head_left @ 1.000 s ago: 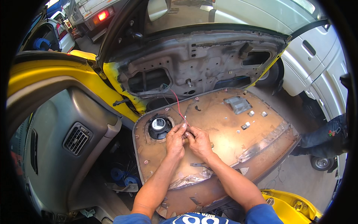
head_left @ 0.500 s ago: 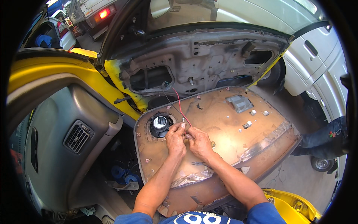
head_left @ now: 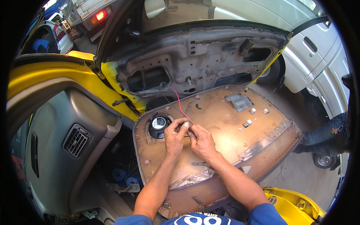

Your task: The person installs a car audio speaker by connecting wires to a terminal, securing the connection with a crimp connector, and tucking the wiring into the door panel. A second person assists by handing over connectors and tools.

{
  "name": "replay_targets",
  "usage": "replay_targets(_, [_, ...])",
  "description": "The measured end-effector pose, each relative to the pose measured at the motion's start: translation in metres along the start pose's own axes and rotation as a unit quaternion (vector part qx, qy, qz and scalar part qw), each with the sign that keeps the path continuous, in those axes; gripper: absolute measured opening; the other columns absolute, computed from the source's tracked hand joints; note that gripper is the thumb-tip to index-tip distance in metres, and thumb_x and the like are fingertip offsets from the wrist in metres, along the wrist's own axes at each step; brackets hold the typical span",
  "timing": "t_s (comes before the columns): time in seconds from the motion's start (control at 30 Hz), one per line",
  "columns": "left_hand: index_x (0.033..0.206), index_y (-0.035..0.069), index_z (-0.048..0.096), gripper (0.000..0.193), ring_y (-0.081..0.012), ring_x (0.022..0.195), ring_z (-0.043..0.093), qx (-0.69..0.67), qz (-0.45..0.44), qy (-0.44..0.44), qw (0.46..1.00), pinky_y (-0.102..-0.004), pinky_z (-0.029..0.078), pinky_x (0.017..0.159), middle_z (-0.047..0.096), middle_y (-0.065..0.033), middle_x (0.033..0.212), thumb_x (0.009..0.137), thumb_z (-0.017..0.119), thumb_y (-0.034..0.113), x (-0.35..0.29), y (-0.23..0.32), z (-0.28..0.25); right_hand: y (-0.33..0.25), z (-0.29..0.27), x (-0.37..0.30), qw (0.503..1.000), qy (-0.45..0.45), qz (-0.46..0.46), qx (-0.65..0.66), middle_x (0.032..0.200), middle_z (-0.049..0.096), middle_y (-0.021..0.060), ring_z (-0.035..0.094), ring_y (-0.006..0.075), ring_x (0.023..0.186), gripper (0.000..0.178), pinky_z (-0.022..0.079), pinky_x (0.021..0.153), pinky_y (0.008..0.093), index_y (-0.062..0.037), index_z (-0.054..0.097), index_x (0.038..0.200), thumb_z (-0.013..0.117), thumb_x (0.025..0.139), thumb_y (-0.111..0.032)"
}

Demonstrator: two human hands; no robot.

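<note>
Over the brown door panel (head_left: 221, 120) my two hands come together, fingers closed in a pinch. A red wire (head_left: 179, 103) runs down from the bare metal door (head_left: 180, 63) to the fingertips of both hands. My left hand (head_left: 174, 138) grips it near the fingertips, and my right hand (head_left: 203, 141) pinches it close beside. A thin dark wire (head_left: 170, 103) also leads from the door toward my left hand; its end is hidden behind the fingers. Left of the hands, a round black speaker (head_left: 159, 123) with a pale label sits in the panel.
A grey plastic piece (head_left: 240, 102) and several small pale clips (head_left: 247, 123) lie on the panel's far right. Pliers (head_left: 201, 164) lie below my right hand. The dashboard (head_left: 90, 112) stands at left. A person's dark trouser leg (head_left: 325, 135) is at right, near a silver vehicle (head_left: 318, 60).
Both hands have shifted slightly along the wire and their fingertips have closed up. My left fingers are more curled around the wire. The view has moved a little.
</note>
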State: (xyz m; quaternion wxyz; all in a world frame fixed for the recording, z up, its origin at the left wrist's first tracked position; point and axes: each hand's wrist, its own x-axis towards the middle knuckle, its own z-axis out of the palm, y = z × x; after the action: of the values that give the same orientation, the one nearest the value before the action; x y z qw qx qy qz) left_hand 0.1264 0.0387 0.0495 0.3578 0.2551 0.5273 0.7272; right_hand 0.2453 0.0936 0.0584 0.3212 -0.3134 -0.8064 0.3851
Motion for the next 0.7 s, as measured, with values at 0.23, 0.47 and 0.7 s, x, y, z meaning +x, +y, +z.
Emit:
replay_targets(0.23, [0.114,0.003,0.071,0.015,-0.0048,0.076,0.057,-0.024,-0.049,0.0,0.998,-0.0195,0.045,0.064,0.067,0.0008,0.092,0.102,0.07,0.012,0.003,-0.004,-0.008,-0.007,0.0,-0.002,0.999,0.028,-0.035,-0.026,0.09,0.066,0.0186,0.067,0.039,0.085,0.007,0.053,0.076,0.0462,0.0001,0.069,0.099,0.067,0.093,0.0])
replay_targets(0.47, [0.118,0.005,0.071,0.019,-0.0015,0.066,0.05,-0.142,-0.132,-0.012,0.981,-0.0184,0.036,0.055,0.065,0.0046,0.088,0.103,0.071,0.017,0.002,-0.001,-0.009,-0.018,-0.013,0.006,0.975,-0.043,0.192,0.106,0.086,0.064,0.0185,0.065,0.0386,0.084,0.007,0.051,0.075,0.0453,0.0013,0.066,0.096,0.068,0.094,-0.005])
replay_targets(0.7, [0.113,0.005,0.071,0.017,-0.0002,0.064,0.047,-0.139,-0.092,0.035,0.985,-0.0172,0.034,0.054,0.062,0.0068,0.085,0.104,0.07,0.019,-0.006,0.0,0.008,-0.015,-0.002,0.003,0.999,0.009,0.011,0.041,0.085,0.059,0.018,0.061,0.0406,0.083,0.012,0.05,0.075,0.0477,0.0006,0.057,0.088,0.068,0.092,-0.002])
